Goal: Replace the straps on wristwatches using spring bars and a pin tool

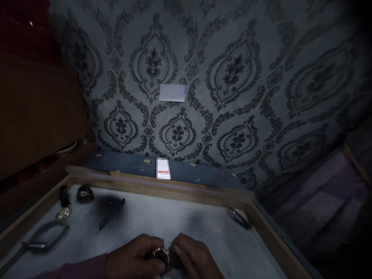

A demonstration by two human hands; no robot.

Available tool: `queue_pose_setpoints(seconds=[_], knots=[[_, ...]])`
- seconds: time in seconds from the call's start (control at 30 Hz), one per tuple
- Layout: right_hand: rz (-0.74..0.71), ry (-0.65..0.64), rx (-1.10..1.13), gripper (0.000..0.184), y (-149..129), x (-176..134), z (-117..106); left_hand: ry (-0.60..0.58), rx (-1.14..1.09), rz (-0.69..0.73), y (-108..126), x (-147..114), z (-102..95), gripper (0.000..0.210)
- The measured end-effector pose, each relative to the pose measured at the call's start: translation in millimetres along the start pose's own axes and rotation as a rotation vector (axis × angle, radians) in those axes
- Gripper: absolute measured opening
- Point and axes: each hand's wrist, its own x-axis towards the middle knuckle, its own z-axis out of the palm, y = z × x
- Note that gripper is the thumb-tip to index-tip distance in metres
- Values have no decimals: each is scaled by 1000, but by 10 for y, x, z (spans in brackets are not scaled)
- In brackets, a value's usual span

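My left hand point(139, 255) is closed around a wristwatch point(161, 257) with a dark face and a gold-coloured rim, low in the middle of the head view. Close to its right is my right hand point(196, 257), fingers bent and pressed together at a dark gap beside the watch. A thin tip shows near those fingertips, but what they grip is too dark to name. Both hands are over the whitish surface of a wooden-framed tray point(162, 190).
At the tray's left lie a gold-faced watch point(64, 212), a dark watch point(85, 194) and a grey strap watch point(48, 238). A slim dark pointed piece point(112, 214) lies nearby; a dark band point(238, 218) rests right. Behind stands a lit phone point(163, 169) against a patterned wall point(177, 131).
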Motion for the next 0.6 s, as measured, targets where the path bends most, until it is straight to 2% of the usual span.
queue_pose_setpoints(seconds=[0.17, 0.43, 0.6], knots=[[-130, 47, -48, 40, 172, -11, 55, 66, 60, -111, -28, -34, -37, 27], [-163, 40, -215, 40, 126, -27, 76, 28, 138, -86, 75, -64, -14, 22], [-267, 127, -380, 39, 79, 11, 81, 3, 148, -49, 80, -65, -9, 25]])
